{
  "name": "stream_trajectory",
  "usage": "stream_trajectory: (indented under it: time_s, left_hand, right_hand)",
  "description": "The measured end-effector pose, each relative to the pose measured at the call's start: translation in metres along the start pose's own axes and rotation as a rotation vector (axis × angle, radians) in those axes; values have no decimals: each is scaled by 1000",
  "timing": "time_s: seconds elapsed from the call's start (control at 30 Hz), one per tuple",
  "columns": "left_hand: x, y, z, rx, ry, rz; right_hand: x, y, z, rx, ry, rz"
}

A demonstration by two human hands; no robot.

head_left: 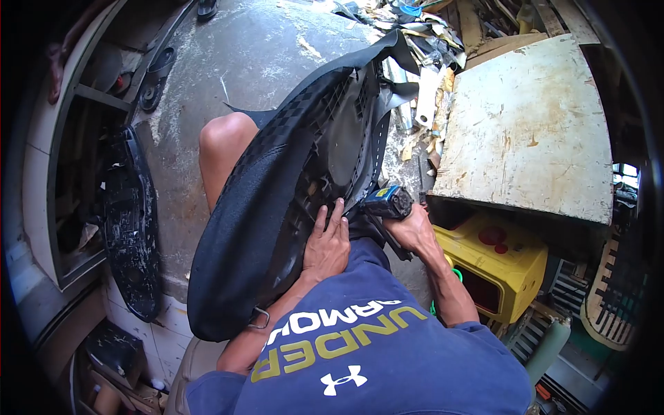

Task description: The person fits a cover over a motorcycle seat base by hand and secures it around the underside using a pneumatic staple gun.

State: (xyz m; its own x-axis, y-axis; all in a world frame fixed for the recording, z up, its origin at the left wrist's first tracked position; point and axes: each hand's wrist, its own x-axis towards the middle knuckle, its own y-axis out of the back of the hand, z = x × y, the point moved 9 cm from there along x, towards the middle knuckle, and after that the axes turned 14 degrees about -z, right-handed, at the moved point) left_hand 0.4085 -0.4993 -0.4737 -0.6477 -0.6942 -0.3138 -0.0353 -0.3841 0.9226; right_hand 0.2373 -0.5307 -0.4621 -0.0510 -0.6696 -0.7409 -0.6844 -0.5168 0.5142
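A long black motorcycle seat (238, 200) lies tilted across my lap, its hollow plastic underside turned toward my right. Loose black cover material (384, 52) hangs past its far end. My left hand (328, 243) lies on the near edge of the underside, fingers stretched out and slightly apart. In my right hand (413, 229) is a blue-and-black staple gun (389, 202), gripped by its handle. Its front end points at the seat's edge, and the tip is hidden. A small metal loop (260, 318) sticks out near the seat's lower end.
A bare black seat base (130, 228) leans at the left beside a shelf frame (104, 97). Scraps (432, 76) are heaped at the far right. A worn white board (526, 131) stands right of me, above a yellow plastic box (519, 270). The grey floor (228, 41) is dusty.
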Motion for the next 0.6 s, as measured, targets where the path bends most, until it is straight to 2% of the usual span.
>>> stream_trajectory:
  time_s: [0.07,0.13,0.3,0.4,0.53,0.6]
  left_hand:
    - [-2,-1,2,3,-20,-13]
    - [-2,-1,2,-2,-24,-1]
    - [-2,-1,4,7,-32,12]
    - [1,-8,5,51,-19,-58]
    - [0,-8,9,54,-31,41]
    - [3,-1,4,26,-31,92]
  right_hand:
    - [-3,-3,-4,45,43,13]
    - [-6,-4,-9,10,-51,-31]
    - [7,-10,3,-13,-37,-5]
    - [8,-12,-1,-54,-60,-2]
    - [-6,4,-18,-137,-97,11]
    - [-16,18,-29,-117,-9,70]
